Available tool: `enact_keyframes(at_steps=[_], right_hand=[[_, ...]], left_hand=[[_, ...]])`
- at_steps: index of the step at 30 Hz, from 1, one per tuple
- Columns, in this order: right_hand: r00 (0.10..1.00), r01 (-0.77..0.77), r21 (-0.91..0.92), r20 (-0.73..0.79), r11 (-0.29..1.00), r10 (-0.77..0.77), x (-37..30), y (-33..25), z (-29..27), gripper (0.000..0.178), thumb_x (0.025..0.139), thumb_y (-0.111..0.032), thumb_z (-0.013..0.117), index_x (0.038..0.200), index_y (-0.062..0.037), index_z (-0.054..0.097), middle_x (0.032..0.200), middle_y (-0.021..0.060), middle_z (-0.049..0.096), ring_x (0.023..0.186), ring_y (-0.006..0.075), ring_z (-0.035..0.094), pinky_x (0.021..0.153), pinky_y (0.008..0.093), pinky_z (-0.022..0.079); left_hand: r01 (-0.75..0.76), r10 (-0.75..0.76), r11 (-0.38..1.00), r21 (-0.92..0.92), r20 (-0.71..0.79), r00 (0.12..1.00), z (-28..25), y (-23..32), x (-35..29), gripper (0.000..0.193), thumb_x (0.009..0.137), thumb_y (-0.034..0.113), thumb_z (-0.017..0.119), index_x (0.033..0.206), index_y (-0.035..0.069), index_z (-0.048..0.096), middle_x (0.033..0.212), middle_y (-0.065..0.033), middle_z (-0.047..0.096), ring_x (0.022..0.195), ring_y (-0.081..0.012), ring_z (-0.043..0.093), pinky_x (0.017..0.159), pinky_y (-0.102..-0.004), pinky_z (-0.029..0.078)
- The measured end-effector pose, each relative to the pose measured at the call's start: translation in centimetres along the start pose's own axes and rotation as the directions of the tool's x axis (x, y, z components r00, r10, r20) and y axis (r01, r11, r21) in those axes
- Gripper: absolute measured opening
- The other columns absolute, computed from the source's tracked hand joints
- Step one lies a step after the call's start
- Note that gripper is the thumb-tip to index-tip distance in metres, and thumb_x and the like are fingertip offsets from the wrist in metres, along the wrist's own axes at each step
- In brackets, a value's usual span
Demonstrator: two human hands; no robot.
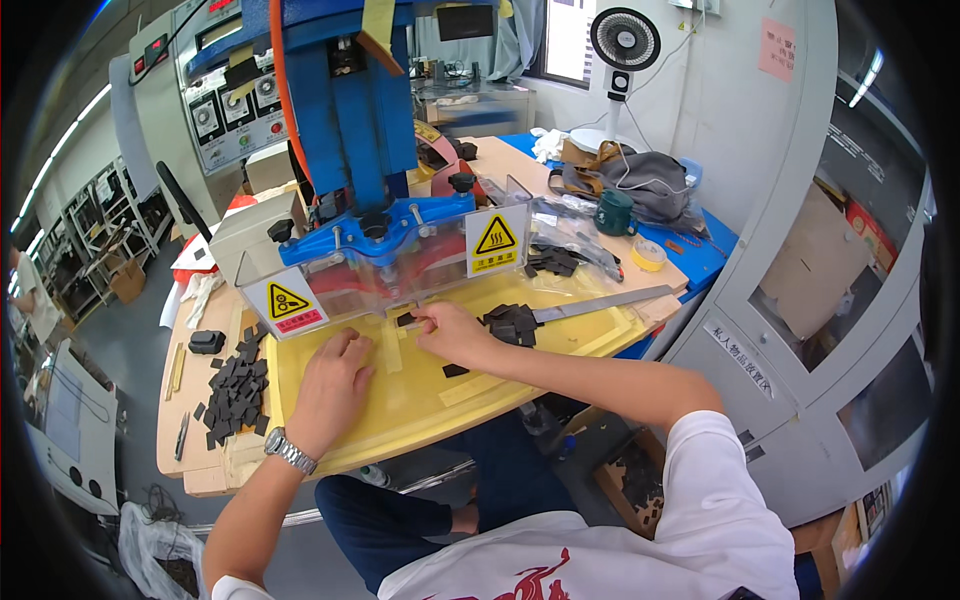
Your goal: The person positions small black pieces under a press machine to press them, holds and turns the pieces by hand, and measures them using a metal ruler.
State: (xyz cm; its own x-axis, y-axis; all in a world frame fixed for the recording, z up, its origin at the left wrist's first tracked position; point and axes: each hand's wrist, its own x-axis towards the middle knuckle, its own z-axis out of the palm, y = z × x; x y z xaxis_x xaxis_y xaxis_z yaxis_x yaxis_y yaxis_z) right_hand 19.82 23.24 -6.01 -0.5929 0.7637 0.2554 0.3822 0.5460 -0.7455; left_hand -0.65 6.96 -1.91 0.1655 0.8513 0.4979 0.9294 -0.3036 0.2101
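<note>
My right hand has its thumb and forefinger pinched on the edge of a small flat black piece. That piece lies on the yellow board, in front of the clear guard of a blue press. My left hand rests on the board left of it, fingers stretched out and holding nothing. Beside my right wrist is a pile of similar black pieces, partly over the end of a steel ruler. One loose black piece lies under my right forearm.
A larger heap of black pieces and a small black box lie at the left. Warning signs mark the clear guard. At the back right are a tape roll, a green cup, a grey bag and a fan.
</note>
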Motion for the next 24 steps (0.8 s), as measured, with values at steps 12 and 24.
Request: enact_keyframes(at_steps=[12, 24], right_hand=[[0.999, 0.04, -0.053, 0.001, 0.998, -0.04, -0.1, -0.3, 1.1, 0.062, 0.085, -0.016, 0.077, 0.141, 0.0076, 0.067, 0.11, 0.0185, 0.071, 0.102, 0.0312, 0.071, 0.093, 0.041, 0.057], [0.952, 0.297, -0.452, 0.067, 0.841, -0.3, -1.6, 0.2, 0.0, 0.055, 0.1, -0.027, 0.075, 0.143, 0.0055, 0.065, 0.127, 0.0266, 0.062, 0.118, 0.043, 0.064, 0.103, 0.0482, 0.053]], left_hand=[[-0.163, 0.171, 0.96, 0.23, -0.015, 0.985, 6.0, -2.1, 2.6, 0.041, 0.095, 0.004, 0.064, 0.134, -0.007, 0.063, 0.133, -0.0261, 0.066, 0.127, -0.0429, 0.063, 0.11, -0.0487, 0.052], [-0.067, 0.06, 0.944, 0.322, 0.031, 0.998, 7.3, -1.1, 3.4, 0.045, 0.096, 0.008, 0.061, 0.14, -0.006, 0.063, 0.138, -0.0252, 0.067, 0.133, -0.0394, 0.062, 0.112, -0.0485, 0.05]])
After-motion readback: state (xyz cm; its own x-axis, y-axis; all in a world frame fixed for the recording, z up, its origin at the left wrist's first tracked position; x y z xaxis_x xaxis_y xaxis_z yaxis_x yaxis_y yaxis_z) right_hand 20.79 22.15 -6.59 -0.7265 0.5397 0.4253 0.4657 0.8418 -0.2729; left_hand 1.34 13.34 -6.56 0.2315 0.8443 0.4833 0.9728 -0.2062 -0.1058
